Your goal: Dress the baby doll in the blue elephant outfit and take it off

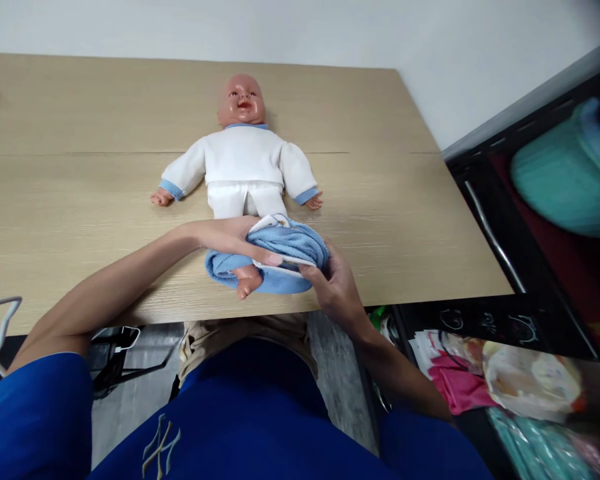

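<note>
A baby doll (241, 100) lies on its back on the table, head away from me. It wears a white top (245, 157) with blue collar and cuffs, and white bottoms (247, 200) below. Blue pants (290, 243) are bunched around its lower legs, and one bare foot (247, 280) sticks out toward me. My left hand (235, 240) lies across the bunched cloth, its thumb pressing on the white-edged opening. At the right side of the pants, my right hand (337, 287) pinches that edge between thumb and fingers. The doll's other foot is hidden.
The wooden table (405, 200) has its front edge close to my body. At the right stands a black shelf unit (485, 227) with a green bowl-like container (560, 173). Bags and a pink cloth (460, 383) lie below. A white wire frame (3, 327) is at the left.
</note>
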### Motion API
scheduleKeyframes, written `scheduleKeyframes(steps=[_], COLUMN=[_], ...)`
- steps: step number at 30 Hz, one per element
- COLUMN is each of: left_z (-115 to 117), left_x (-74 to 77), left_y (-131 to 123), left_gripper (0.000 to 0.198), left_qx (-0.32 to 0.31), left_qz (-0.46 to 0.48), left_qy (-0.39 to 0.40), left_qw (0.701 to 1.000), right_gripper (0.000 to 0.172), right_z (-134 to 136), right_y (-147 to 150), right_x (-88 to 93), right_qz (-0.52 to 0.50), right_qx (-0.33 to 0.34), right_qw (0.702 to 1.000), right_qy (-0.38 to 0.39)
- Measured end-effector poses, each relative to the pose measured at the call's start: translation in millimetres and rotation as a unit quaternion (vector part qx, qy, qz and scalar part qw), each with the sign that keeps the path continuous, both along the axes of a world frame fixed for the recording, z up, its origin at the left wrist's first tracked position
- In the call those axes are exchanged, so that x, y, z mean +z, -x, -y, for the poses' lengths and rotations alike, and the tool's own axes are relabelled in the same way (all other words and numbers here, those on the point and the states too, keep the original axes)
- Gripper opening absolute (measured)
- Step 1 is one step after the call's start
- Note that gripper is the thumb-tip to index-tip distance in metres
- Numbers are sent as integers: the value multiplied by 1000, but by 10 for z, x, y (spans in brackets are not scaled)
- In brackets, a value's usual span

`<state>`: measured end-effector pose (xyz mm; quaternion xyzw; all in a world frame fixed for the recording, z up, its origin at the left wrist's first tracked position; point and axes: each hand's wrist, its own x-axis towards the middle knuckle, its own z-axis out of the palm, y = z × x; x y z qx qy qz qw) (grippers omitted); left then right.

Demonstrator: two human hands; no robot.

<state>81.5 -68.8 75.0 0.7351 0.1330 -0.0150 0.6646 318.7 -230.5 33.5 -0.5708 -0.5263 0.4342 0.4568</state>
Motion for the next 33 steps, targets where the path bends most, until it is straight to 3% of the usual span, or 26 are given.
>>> scheduleKeyframes(steps=[3, 7, 10, 13, 16, 20, 25, 29, 33], left_z=[154, 267, 316, 370, 431, 498, 533, 521, 464], left_x=[45, 53, 33, 8, -9, -27, -65, -98, -178], left_y=[-66, -88, -117, -175, -222, -232, -206, -194, -166], left_gripper=[50, 16, 25, 31, 38, 43, 57, 62, 58], left_qx=[-39, 21, 62, 83, 75, 80, 115, 114, 130], left_qz=[-32, -61, -98, -139, -186, -202, -207, -214, -177], left_qy=[37, -71, -194, -336, -403, -431, -449, -429, -385], left_qw=[998, 995, 974, 928, 893, 876, 861, 870, 897], right_gripper=[49, 59, 48, 38, 34, 31, 39, 29, 23], right_z=[151, 397, 495, 498, 449, 386, 371, 341, 278], right_y=[4, -3, 9, 31, 67, 125, 157, 171, 193], right_x=[46, 76, 7, -130, -267, -350, -337, -313, -354], right_qz=[22, 54, 107, 160, 222, 255, 224, 189, 135], right_qx=[7, 18, -13, -69, -135, -146, -117, -124, -145], right_qw=[999, 996, 991, 983, 965, 956, 966, 972, 979], right_qy=[29, 74, 80, 60, 21, -12, 59, 66, 41])
